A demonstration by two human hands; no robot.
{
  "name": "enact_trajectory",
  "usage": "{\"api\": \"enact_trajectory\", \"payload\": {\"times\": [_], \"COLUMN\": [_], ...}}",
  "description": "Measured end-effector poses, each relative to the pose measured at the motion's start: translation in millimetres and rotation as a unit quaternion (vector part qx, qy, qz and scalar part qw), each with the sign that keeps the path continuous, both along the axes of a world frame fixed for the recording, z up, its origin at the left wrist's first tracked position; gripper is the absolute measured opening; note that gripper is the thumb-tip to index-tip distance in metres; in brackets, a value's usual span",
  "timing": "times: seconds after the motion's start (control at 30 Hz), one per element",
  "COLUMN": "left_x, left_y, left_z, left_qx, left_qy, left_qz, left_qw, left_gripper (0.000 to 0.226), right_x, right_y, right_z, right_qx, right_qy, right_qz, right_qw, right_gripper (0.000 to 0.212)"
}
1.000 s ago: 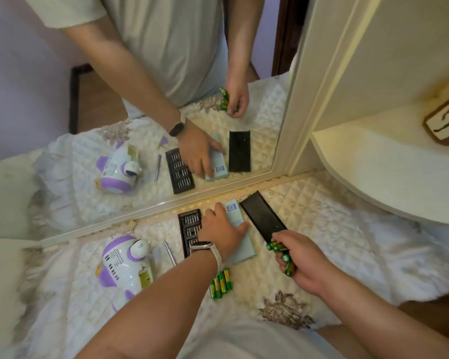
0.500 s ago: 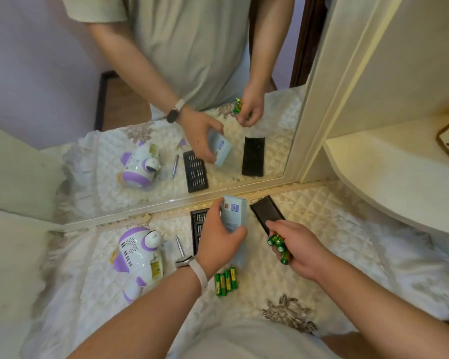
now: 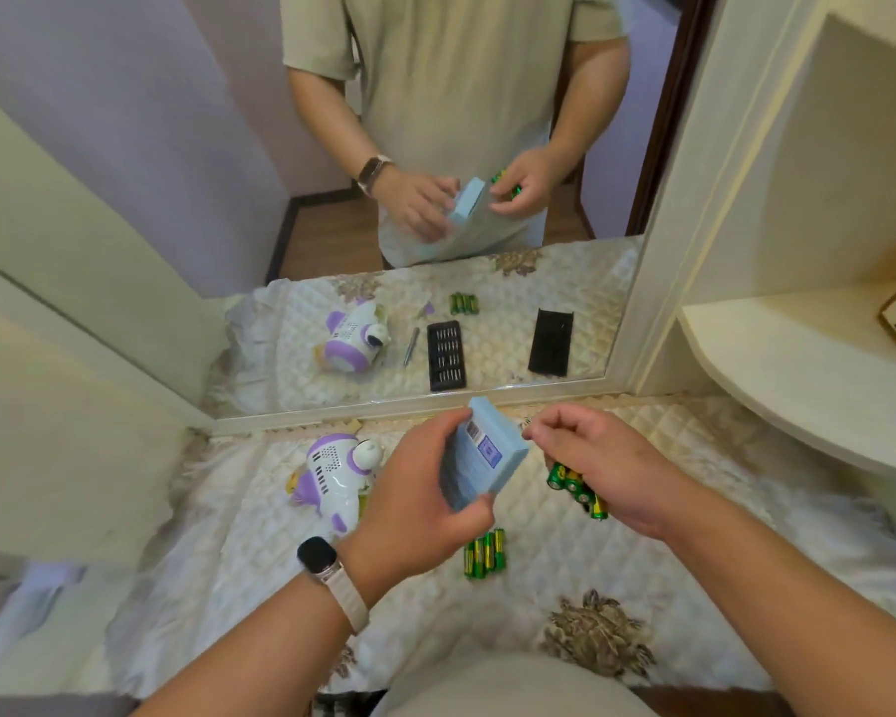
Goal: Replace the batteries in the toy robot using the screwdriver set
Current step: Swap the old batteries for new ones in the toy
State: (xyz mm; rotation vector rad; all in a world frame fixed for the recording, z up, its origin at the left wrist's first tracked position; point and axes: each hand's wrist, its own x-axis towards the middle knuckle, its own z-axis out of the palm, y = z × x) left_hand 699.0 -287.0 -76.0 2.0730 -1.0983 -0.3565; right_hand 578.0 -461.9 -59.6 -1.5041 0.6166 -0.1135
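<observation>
My left hand (image 3: 417,501) holds a light blue box (image 3: 482,460) up above the quilted table cover, tilted on its side. My right hand (image 3: 598,465) is closed around several green batteries (image 3: 575,483), its fingertips close to the box's upper right corner. A white and purple toy robot (image 3: 332,476) lies on its side at the left. Several more green batteries (image 3: 483,553) lie together on the cover below the box. The black bit tray, the screwdriver and the black case lid are hidden behind my hands and show only in the mirror.
A mirror (image 3: 435,251) stands along the back of the table and reflects the person, the bit tray (image 3: 446,355), the screwdriver (image 3: 411,345) and the lid (image 3: 552,342). A cream shelf (image 3: 808,385) juts out at the right. A cream panel (image 3: 73,406) bounds the left.
My left hand has lifted the blue box off the table and raised it toward me. My right hand with the batteries has moved up beside the box. The camera has tilted upward.
</observation>
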Motion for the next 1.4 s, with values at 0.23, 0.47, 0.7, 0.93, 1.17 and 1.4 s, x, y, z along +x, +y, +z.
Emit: {"api": "enact_trajectory", "payload": {"times": [0.23, 0.47, 0.7, 0.93, 1.17, 1.4], "left_x": [1.5, 3.6, 23.2, 42.3, 56.2, 67.1], "left_y": [28.1, 44.1, 61.7, 73.8, 81.5, 87.3], "left_z": [17.8, 15.7, 17.8, 10.4, 2.3, -9.8], "left_qx": [0.025, 0.077, 0.089, 0.105, 0.091, 0.107], "left_qy": [-0.198, -0.259, -0.284, -0.282, -0.234, -0.217], "left_qz": [-0.03, -0.069, -0.115, -0.137, -0.161, -0.188], "left_qw": [0.979, 0.96, 0.948, 0.944, 0.955, 0.952], "left_gripper": [0.072, 0.073, 0.082, 0.091, 0.105, 0.109], "right_x": [10.1, 14.8, 29.0, 38.3, 39.3, 41.7], "right_y": [26.4, 47.0, 57.7, 79.8, 104.3, 119.9], "right_z": [21.2, 21.1, 31.8, 33.1, 18.2, 15.1], "right_qx": [-0.142, -0.2, -0.105, -0.137, 0.16, 0.068], "right_qy": [0.043, 0.102, 0.141, 0.128, 0.034, 0.041], "right_qz": [0.072, 0.103, 0.151, 0.121, -0.024, -0.048], "right_qw": [0.986, 0.969, 0.973, 0.975, 0.986, 0.996], "right_gripper": [0.006, 0.013, 0.021, 0.026, 0.011, 0.021]}}
